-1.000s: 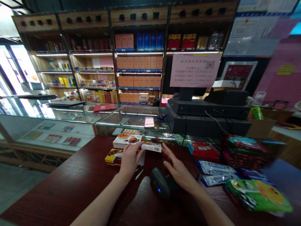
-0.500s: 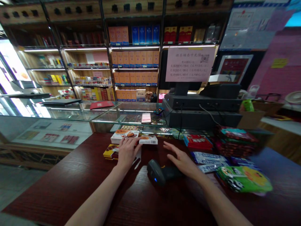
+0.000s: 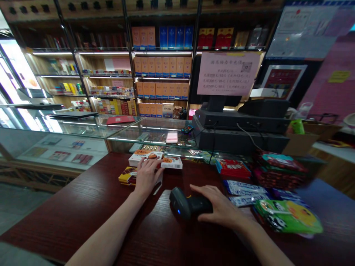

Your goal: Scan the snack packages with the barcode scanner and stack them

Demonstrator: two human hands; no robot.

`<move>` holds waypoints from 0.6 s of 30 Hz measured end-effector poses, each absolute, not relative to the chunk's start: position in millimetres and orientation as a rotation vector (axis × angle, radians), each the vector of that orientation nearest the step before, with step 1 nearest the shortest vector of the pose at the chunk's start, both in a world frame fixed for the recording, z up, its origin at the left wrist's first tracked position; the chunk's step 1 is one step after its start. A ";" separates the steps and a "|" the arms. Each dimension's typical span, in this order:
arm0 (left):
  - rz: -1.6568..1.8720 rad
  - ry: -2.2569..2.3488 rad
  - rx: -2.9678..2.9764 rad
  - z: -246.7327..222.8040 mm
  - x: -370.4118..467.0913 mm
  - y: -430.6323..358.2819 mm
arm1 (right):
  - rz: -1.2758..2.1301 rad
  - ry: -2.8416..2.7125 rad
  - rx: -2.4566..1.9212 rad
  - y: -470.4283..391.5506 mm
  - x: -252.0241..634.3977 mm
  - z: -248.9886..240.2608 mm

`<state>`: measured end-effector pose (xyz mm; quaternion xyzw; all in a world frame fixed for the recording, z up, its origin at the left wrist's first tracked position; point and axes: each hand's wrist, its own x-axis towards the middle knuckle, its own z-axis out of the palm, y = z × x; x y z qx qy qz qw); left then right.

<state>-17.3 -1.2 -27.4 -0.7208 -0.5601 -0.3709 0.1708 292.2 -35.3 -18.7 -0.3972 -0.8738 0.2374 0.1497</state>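
A black barcode scanner [image 3: 180, 203] lies on the dark red wooden counter, a small blue light on its head. Around its handle my right hand [image 3: 219, 205] is spread, thumb and fingers apart on either side. My left hand [image 3: 147, 176] rests with loosely spread fingers at the front edge of the white and orange boxes. The larger box [image 3: 135, 158] is partly under its fingertips; the smaller box [image 3: 172, 162] sits just right of them. Yellow packs [image 3: 127, 176] lie left of this hand. A white item beneath the palm is mostly hidden.
Red packets [image 3: 233, 169], blue-white sachets [image 3: 244, 187], a green package [image 3: 288, 217] and a stack of dark red packs [image 3: 280, 170] lie at the right. Behind stand a glass display case [image 3: 124, 135] and a black register [image 3: 241, 136] with cables.
My right hand has moved down and left to the scanner's handle. My left hand stays by the boxes, its fingers slightly shifted. The view has shifted a little.
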 end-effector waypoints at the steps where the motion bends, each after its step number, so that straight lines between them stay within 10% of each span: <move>1: -1.051 -1.592 -2.047 -27.2 -17.1 -1.2 | 0.652 -2.531 -1.123 -35.5 290.2 -21.1; 18: -1.049 -1.548 -2.043 -32.1 -20.7 2.5 | 0.551 -2.564 -1.063 -39.3 284.2 -23.8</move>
